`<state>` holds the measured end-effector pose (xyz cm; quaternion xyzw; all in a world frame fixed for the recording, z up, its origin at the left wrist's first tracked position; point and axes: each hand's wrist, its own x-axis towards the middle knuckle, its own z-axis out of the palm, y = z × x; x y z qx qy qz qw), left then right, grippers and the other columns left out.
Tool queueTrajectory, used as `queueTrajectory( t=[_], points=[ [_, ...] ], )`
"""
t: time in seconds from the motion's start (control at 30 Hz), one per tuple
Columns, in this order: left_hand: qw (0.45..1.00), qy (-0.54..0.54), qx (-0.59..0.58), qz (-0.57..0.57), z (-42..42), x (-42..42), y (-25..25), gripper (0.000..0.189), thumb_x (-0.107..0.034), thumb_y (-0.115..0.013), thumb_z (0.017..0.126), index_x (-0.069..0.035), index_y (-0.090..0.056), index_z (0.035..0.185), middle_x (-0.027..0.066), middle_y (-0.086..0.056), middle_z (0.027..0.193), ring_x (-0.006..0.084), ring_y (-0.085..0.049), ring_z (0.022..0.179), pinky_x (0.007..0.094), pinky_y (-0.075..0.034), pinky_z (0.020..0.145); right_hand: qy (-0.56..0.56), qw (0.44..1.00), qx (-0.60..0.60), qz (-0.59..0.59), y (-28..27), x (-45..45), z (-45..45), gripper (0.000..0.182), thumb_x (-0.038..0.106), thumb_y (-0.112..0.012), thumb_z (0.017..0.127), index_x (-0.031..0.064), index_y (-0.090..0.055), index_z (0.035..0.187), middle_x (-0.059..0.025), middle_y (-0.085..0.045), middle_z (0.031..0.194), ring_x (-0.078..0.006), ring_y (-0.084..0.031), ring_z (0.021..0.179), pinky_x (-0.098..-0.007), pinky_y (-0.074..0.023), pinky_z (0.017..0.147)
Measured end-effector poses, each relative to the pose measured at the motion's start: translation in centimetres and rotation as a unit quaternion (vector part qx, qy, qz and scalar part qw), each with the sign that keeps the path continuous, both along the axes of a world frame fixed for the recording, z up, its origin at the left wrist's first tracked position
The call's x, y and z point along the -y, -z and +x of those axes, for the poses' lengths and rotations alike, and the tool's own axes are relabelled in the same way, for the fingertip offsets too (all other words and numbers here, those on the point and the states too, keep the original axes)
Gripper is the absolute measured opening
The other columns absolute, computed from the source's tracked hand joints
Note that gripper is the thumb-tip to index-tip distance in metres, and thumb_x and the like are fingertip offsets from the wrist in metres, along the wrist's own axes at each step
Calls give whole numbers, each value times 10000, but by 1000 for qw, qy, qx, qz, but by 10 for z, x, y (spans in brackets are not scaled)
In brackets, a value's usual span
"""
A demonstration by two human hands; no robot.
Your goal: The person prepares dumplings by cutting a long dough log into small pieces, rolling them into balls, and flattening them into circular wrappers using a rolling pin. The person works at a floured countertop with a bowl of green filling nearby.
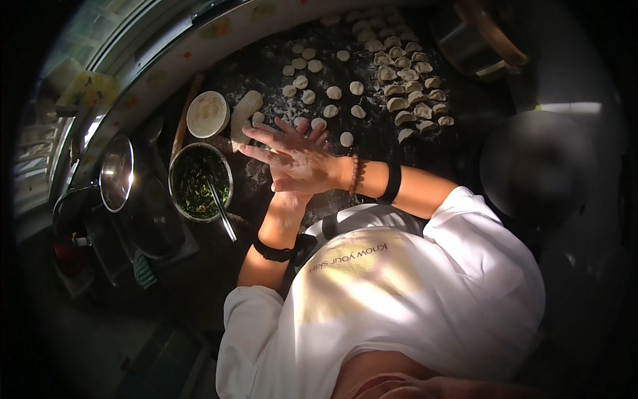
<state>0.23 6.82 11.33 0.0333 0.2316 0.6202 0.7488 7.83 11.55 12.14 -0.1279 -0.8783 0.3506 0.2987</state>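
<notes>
My right hand (305,162), dusted with flour, lies flat across my left hand (290,193), fingers spread and pointing left. Only the wrist, some palm and the fingertips of the left hand show beneath it; whether anything is between the palms is hidden. Just beyond the fingers are small dough pieces (346,139) and a thick dough roll (247,109) on the floured dark worktop (271,65). Left of the hands stands a metal bowl of chopped green filling (199,182) with metal chopsticks (221,212) leaning in it. Rows of folded dumplings (413,97) lie at the back right.
A white bowl of flour (207,114) stands beside a wooden rolling pin (183,119). Farther left is a shiny metal bowl (117,173), with a green striped cloth (144,271) below. A large metal pot (468,45) is at the upper right; a pale round object (538,159) sits below it.
</notes>
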Motion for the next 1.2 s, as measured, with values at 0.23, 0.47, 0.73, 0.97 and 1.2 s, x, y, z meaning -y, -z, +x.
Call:
queueTrajectory(
  t=[0.23, 0.47, 0.73, 0.97, 1.2],
  points=[
    [951, 24, -169, -258, -29, 13, 75, 457, -491, -390, 993, -93, -615, 968, 28, -615, 884, 145, -574, 714, 256, -444, 593, 186, 977, 98, 40, 18, -33, 47, 420, 284, -556, 940, 104, -508, 1317, -124, -523, 1312, -299, -480, 1243, -459, -339, 1066],
    [514, -182, -832, 107, -26, -21, 79, 273, -284, -586, 933, -27, -588, 1022, 111, -573, 903, 255, -560, 819, 349, -430, 730, 218, 949, 225, -35, 73, -19, 119, 345, 220, -612, 894, 46, -586, 1190, -129, -574, 1208, -318, -558, 1088, -397, -475, 896],
    [862, -233, -450, -19, -23, -37, 73, 382, -343, -422, 1027, -15, -489, 1213, 78, -568, 1068, 157, -554, 922, 330, -457, 804, 173, 972, 120, -101, 53, 4, 96, 416, 184, -677, 845, 66, -567, 1229, -115, -537, 1226, -301, -550, 1125, -376, -466, 942],
    [606, -80, -786, 93, -41, -10, 53, 206, -107, -550, 939, 11, -564, 1108, 131, -593, 1056, 260, -608, 907, 351, -492, 800, 185, 960, 208, 19, 58, -11, 87, 422, 169, -625, 868, 15, -528, 1248, -136, -526, 1238, -317, -514, 1166, -397, -437, 974],
    [338, 114, -906, 229, -33, 47, 89, 651, -294, -591, 893, 27, -367, 1413, 167, -304, 1516, 313, -296, 1402, 414, -203, 1162, 92, 915, 376, 116, 88, 11, 130, 723, 399, -578, 898, -49, -329, 1408, -189, -235, 1533, -314, -262, 1409, -439, -224, 1155]
  ],
)
